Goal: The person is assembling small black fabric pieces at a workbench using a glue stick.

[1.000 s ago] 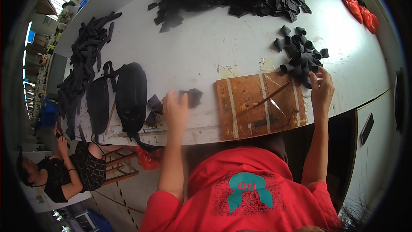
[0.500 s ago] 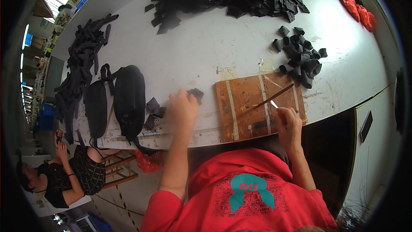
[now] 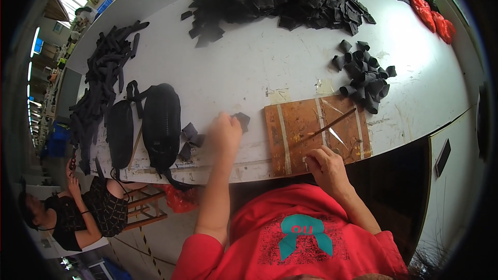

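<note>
My left hand (image 3: 226, 134), blurred, rests on the white table with its fingers curled at a small square piece of black fabric (image 3: 241, 120), which sticks out on the right. Loose black fabric pieces (image 3: 193, 136) lie left of that hand. My right hand (image 3: 327, 168) is over the front edge of a brown wooden board (image 3: 288, 142), fingers bent together; whatever is between them, if anything, is hidden. On the board lie a thin brown stick (image 3: 340, 118), set slantwise, and a white pointed sliver (image 3: 336, 136), both apart from my right hand.
A large heap of black fabric pieces (image 3: 290, 0) covers the far table. Rolled black pieces (image 3: 365, 72) sit beyond the board. At left are two black pouches (image 3: 162, 119) and a pile of black strips (image 3: 106, 67). Another person (image 3: 78, 207) sits at lower left.
My right hand has let go of the white sliver and drawn back toward the board's front edge. The left hand stays by the black fabric piece. The whole view has shifted slightly.
</note>
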Demonstrator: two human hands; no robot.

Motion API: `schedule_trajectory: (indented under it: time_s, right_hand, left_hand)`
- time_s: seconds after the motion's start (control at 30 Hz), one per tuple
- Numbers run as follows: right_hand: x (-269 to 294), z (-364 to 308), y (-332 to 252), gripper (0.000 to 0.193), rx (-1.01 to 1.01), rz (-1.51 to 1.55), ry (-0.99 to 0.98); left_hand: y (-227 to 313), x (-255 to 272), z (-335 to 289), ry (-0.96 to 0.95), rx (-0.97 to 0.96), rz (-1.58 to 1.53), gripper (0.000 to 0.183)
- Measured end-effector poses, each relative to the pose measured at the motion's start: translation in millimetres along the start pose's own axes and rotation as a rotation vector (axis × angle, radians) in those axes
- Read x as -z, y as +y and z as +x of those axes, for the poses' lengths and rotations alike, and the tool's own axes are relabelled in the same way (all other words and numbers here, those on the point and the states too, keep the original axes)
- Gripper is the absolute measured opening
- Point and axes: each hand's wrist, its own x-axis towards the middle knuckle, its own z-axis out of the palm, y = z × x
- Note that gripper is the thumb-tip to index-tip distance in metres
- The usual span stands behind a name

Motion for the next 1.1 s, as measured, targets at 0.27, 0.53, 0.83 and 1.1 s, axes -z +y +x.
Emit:
schedule_trajectory:
  time_s: [0.27,0.53,0.83,1.1]
  right_hand:
    - [1,-1,-5,0.006,0.002,0.016,-0.044]
    - [12,19,-49,0.009,0.108,0.389,0.094]
    - [10,16,-45,0.021,0.175,0.262,0.405]
    - [8,21,-29,0.014,0.083,0.038,0.527]
  left_hand:
    - [-6,14,9,-0.12,0.105,-0.23,0.014]
    - [60,68,-38,-0.214,0.379,-1.332,0.007]
    - [122,67,-85,-0.196,-0.045,-1.108,0.006]
    - [134,63,-77,-0.452,0.386,-1.565,0.018]
